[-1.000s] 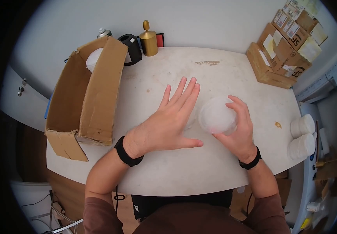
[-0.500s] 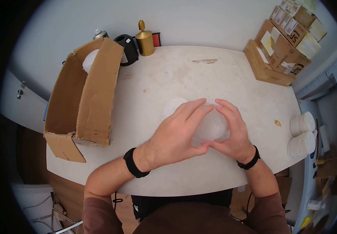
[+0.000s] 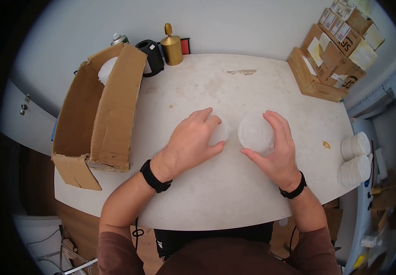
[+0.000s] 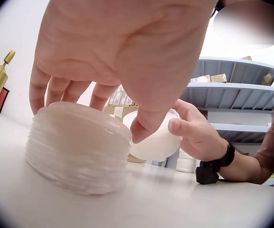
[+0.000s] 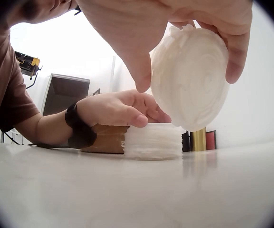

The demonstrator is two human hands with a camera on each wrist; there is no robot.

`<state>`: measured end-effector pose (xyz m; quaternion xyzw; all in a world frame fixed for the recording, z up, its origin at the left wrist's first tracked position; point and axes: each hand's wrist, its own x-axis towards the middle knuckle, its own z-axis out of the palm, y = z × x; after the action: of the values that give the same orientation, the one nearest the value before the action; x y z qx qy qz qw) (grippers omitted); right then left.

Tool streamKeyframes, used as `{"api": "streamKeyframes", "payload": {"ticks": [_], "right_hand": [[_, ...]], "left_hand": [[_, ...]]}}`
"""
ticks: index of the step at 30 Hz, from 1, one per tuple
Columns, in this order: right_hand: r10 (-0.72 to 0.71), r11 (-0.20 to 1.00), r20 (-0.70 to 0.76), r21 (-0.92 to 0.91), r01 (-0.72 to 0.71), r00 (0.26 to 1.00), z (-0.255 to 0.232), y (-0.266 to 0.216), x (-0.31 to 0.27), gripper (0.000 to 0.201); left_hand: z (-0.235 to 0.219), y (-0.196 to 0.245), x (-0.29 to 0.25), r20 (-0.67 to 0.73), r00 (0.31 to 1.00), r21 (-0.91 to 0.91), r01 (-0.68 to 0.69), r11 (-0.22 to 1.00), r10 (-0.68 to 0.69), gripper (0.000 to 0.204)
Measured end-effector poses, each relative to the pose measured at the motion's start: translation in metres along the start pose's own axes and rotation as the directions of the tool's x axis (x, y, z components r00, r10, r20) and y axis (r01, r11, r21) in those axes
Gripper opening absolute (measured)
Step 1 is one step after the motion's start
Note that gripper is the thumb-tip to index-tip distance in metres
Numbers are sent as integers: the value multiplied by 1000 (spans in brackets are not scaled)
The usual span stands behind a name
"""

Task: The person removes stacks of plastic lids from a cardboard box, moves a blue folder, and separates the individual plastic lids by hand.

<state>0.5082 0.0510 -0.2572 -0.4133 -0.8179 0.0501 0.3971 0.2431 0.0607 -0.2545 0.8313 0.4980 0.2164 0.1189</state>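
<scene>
Two round stacks of translucent white discs are between the hands. One stack (image 3: 219, 130) (image 4: 79, 148) (image 5: 153, 141) stands upright on the table. The left hand (image 3: 186, 145) (image 4: 122, 42) (image 5: 120, 108) is around its upper part, fingers at the far side and thumb at the near rim; firm contact is hard to judge. Just to the right, the right hand (image 3: 278, 158) (image 4: 198, 135) (image 5: 175, 28) grips the other stack (image 3: 255, 133) (image 4: 153, 140) (image 5: 194, 78) between thumb and fingers, tilted and raised off the table in the right wrist view.
An open cardboard box (image 3: 118, 110) at left holds a white round item (image 3: 107, 71). Behind it are a black container (image 3: 151, 57) and a gold canister (image 3: 172, 50). Parcels (image 3: 328, 64) are stacked at back right. Two white stacks (image 3: 354, 170) lie near the right edge.
The hands came together around the right-hand stack, then parted. The left hand moved back left and down around the standing stack; the right hand kept hold of its own.
</scene>
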Motion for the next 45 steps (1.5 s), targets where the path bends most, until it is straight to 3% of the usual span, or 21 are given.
{"api": "streamKeyframes", "payload": {"ticks": [3,12,14,21,23,24,26,27,29,34,36,45], "right_hand": [[-3,1000,3,1,3,1000,-1,0,0,92],[-5,1000,4,5,5,1000,-2,0,0,91],[-7,1000,4,7,7,1000,-1,1,0,92],[-34,999,23,29,33,999,-1,-1,1,93],[-40,998,27,44,38,999,-2,-1,1,94],[-62,996,32,69,59,998,-3,-2,2,94],[-80,992,37,96,76,996,-4,-3,1,94],[-113,987,46,120,107,993,-4,-3,1,95],[-148,980,55,144,139,987,-4,-3,1,96],[-295,938,61,207,277,954,-1,-4,1,99],[-304,936,59,203,287,951,-1,-5,2,98],[-257,955,72,170,242,964,-3,-6,2,99]], "left_hand": [[-3,1,1,-22,1000,-5,4,1000,-5,49],[-18,5,1,229,961,-138,191,972,-156,58],[8,-14,-9,119,993,-18,-12,1000,14,53],[-1,-3,-12,200,978,10,51,999,-52,51],[-7,2,-13,133,991,181,-24,983,-1,49],[-12,6,-11,135,991,181,-25,983,1,49],[-22,18,-7,-64,988,188,-126,974,140,49],[-26,25,-7,-62,988,188,-125,974,139,49],[-28,38,-7,-33,985,-290,-171,942,169,51],[-5,52,-13,-71,979,-326,-203,924,190,55],[-4,52,-14,-113,970,-284,-240,928,217,55],[-7,60,-16,-148,978,-288,-185,940,147,52]]}}
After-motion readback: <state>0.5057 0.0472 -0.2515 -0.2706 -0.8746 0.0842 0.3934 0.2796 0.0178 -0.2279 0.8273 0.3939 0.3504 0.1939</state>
